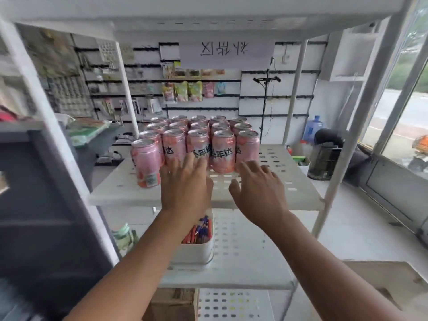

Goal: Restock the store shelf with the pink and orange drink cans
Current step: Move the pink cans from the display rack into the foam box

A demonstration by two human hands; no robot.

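Observation:
Several pink drink cans [223,150] stand in rows on a white perforated shelf [287,179] of a metal rack. One pink can [146,162] stands apart at the front left of the block. My left hand [185,184] reaches forward with straight fingers, its fingertips at the front-row cans. My right hand [258,188] hovers over the shelf just right of centre, fingers spread and relaxed, its fingertips close to the rightmost front can [247,147]. Neither hand holds anything.
A white bin of red and blue packets [196,242] sits on the shelf below. A cardboard box [173,302] lies lower still. White rack posts [361,107] frame the shelf. A dark cabinet [41,205] stands left; windows are at right.

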